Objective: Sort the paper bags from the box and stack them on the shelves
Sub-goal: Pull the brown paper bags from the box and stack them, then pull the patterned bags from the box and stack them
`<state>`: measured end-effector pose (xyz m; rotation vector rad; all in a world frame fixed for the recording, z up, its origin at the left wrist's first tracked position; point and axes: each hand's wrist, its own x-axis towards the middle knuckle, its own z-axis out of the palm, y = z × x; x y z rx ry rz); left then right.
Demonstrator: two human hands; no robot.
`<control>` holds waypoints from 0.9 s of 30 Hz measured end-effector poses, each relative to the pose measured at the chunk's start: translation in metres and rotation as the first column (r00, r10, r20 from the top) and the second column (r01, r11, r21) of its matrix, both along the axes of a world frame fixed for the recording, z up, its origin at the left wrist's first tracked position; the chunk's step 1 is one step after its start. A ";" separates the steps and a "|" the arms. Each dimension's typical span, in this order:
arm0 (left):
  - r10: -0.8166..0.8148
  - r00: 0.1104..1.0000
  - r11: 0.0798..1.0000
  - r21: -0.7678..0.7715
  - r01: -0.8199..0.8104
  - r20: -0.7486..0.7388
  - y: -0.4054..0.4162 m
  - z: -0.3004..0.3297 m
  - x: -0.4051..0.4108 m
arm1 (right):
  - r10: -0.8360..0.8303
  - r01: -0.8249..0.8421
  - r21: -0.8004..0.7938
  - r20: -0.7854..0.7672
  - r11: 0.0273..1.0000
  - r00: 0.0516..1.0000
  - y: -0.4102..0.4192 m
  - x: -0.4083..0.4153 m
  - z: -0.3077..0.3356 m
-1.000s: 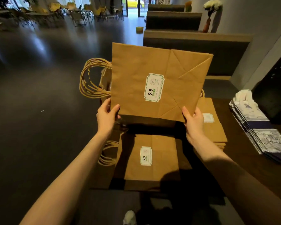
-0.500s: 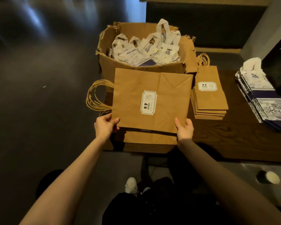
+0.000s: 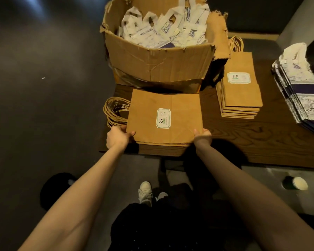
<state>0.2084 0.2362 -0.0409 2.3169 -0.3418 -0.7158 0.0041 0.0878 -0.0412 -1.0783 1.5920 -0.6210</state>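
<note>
Down it comes: the wide kraft bag [image 3: 164, 117] that was held up in the air a second ago now lies flat on the counter [image 3: 243, 142], landing on the pile of the same bags right in front of the cardboard box [image 3: 158, 66]. That reads as one more bag sorted, with the pile squared up and no shelf in sight yet.

From the left: the bundle of twisted paper handles [image 3: 115, 113] pokes out past the counter edge. The left hand [image 3: 118, 136] pinches the near left corner of the bag, thumb on top. The right hand [image 3: 202, 136] clamps the near right corner the same way. So two hands, both gripping one bag.

The count: one torn box, crammed with white printed bags [image 3: 163, 29], too jumbled to number. Three sorted piles sit on the counter: the wide kraft pile under the hands, a narrow kraft stack [image 3: 240, 95] beside the box, and a stack of white and navy printed bags [image 3: 301, 98] at far right. One paper cup [image 3: 295, 182] stands on the floor.
</note>
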 end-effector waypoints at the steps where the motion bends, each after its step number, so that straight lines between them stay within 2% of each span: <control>1: 0.000 1.000 1.000 0.010 0.000 0.009 -0.001 -0.001 0.000 | 0.022 -0.021 0.005 -0.032 1.000 0.999 -0.002 0.000 -0.002; 5: -0.024 0.999 0.994 0.111 0.019 0.043 -0.004 0.005 0.001 | 0.133 -0.136 0.012 -0.309 0.991 0.942 -0.012 -0.005 0.006; 7: -0.041 0.996 0.985 0.173 0.027 0.076 -0.004 0.012 -0.001 | 0.139 -0.154 -0.013 -0.367 0.988 0.920 -0.016 -0.005 0.014; 12: -0.051 0.983 0.993 0.111 0.032 0.174 -0.013 0.042 -0.001 | 0.145 -0.204 -0.207 -0.269 0.957 0.952 -0.029 0.005 0.049; 19: -0.063 0.971 0.983 -0.153 0.099 0.230 -0.051 0.117 0.009 | 0.249 -0.253 -0.441 -0.068 0.861 0.966 -0.053 0.032 0.132; 27: -0.057 0.950 0.901 -0.394 0.181 0.308 -0.114 0.185 0.049 | 0.296 -0.282 -0.620 -0.083 0.732 0.952 -0.095 0.069 0.203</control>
